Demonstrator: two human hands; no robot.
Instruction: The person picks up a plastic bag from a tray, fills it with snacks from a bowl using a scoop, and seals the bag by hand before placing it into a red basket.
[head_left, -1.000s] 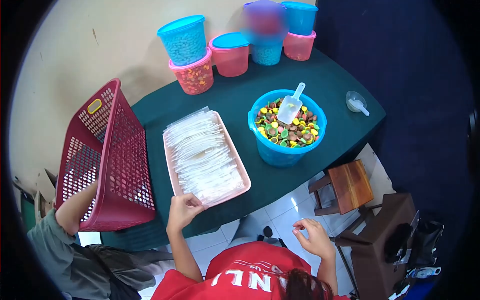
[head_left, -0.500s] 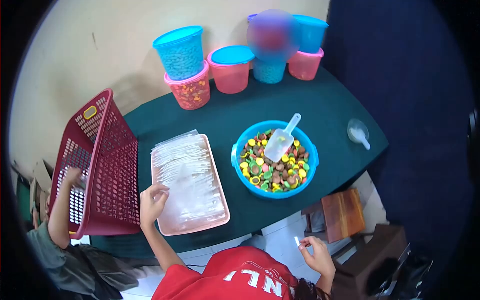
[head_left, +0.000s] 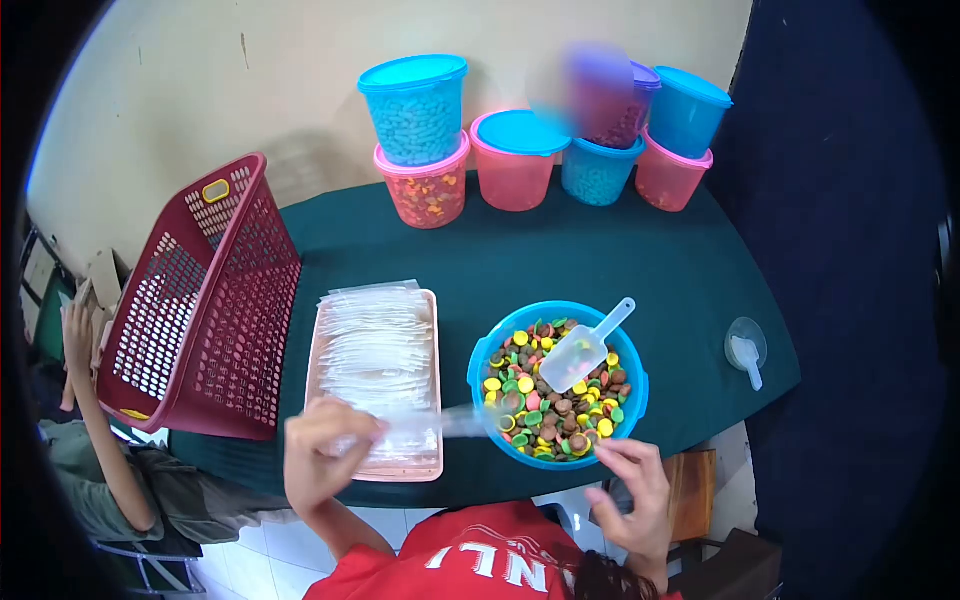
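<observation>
My left hand (head_left: 330,448) is closed in a pinch on a clear plastic bag (head_left: 462,422), blurred by motion, which stretches right towards the blue bowl. Beneath this hand lies a pink tray (head_left: 436,350) with a row of clear plastic bags (head_left: 370,335). My right hand (head_left: 640,500) is just beyond the bowl's near right edge, thumb and fingers apart, with nothing visible between them. The blue bowl (head_left: 484,352) holds yellow, green, pink and brown round pieces (head_left: 565,405). A clear plastic scoop (head_left: 580,355) rests on them, handle pointing to the far right.
A maroon laundry basket (head_left: 240,320) stands at the left, with another person's arm (head_left: 105,440) beside it. Lidded tubs (head_left: 425,195) are stacked along the wall. A small clear cup (head_left: 745,345) with a white spoon sits at the right.
My left hand has taken hold of a plastic bag and moved right and nearer. My right hand has risen towards the bowl; the small white piece it pinched is no longer visible.
</observation>
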